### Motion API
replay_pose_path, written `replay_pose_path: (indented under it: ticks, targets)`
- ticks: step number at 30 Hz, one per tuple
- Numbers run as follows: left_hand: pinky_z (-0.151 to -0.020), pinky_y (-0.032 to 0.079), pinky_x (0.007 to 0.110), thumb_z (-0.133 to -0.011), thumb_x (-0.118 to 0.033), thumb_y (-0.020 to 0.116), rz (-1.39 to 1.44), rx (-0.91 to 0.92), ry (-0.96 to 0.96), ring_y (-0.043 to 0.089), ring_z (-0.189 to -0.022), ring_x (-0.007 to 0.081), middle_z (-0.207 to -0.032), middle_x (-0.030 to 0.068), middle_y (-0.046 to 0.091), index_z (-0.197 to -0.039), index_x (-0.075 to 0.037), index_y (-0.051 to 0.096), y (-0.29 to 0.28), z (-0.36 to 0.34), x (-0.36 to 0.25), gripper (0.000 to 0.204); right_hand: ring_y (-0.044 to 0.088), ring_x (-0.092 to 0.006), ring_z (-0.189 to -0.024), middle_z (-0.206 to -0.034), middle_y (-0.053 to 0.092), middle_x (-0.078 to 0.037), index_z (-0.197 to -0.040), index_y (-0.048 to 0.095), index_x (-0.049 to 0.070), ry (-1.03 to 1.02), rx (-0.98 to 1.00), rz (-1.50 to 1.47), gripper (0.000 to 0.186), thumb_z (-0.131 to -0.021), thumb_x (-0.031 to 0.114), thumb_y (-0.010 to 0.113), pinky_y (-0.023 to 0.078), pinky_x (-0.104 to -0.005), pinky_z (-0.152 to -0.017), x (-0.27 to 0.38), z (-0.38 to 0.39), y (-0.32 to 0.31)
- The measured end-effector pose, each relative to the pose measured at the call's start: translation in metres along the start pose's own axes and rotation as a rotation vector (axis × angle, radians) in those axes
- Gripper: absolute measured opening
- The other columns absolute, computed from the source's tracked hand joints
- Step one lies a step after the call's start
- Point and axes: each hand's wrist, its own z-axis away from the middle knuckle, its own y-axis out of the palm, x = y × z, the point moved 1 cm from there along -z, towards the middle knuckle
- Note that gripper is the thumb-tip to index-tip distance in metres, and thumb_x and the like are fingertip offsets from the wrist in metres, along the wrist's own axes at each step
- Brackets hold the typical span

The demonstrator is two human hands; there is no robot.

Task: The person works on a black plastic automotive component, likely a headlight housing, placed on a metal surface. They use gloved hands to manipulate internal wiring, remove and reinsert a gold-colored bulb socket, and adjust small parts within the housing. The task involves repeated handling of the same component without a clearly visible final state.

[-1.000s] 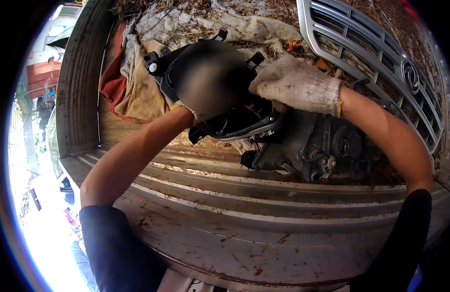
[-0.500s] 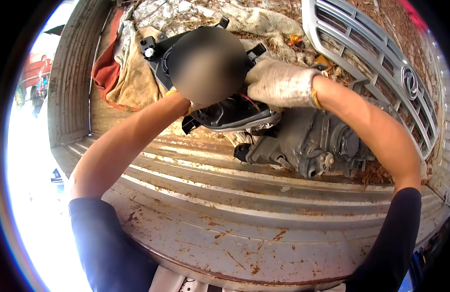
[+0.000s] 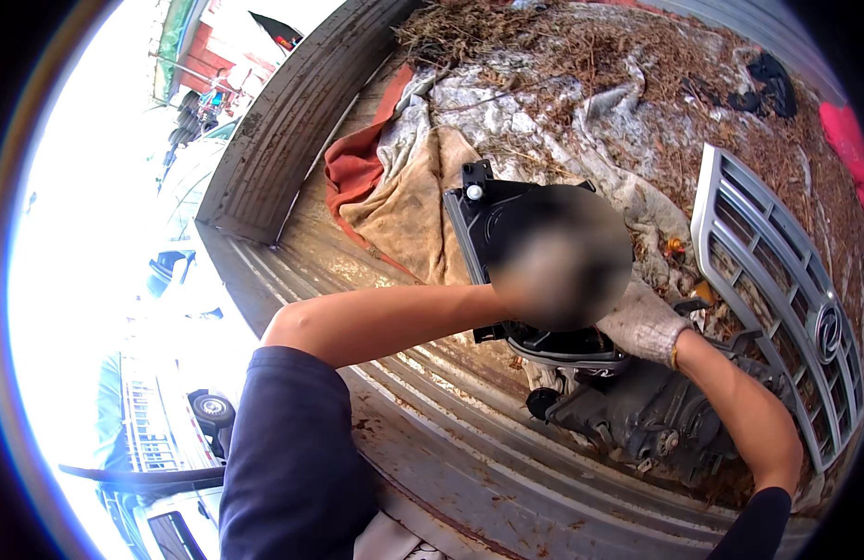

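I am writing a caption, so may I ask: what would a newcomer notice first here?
Probably the large silver grille at the right. Then the black housing near the centre, partly blurred, with the gloved right hand at its right side. The red cloth at the upper left also stands out.

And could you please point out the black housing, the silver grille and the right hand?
Black housing (image 3: 557, 343), head view: its lower part.
Silver grille (image 3: 828, 333), head view: its round emblem.
Right hand (image 3: 645, 323), head view: the glove's back.
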Motion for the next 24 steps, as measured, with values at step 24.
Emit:
replay_pose_path:
  ticks: [24]
  targets:
    - [-0.075, 0.055, 0.045, -0.087, -0.024, 0.070, 0.140, -0.096, 0.444, 0.066, -0.090, 0.0343, -0.102, 0.0145, 0.070, -0.113, -0.008, 0.069, 0.005, -0.015, 0.012, 0.031, 0.069, -0.0339, -0.085, -0.090, 0.070, -0.025, -0.097, 0.071, -0.006, -0.129, 0.073, 0.258, 0.032, -0.086, 0.016, 0.050, 0.054, -0.0429, -0.084, -0.023, 0.005, -0.013]
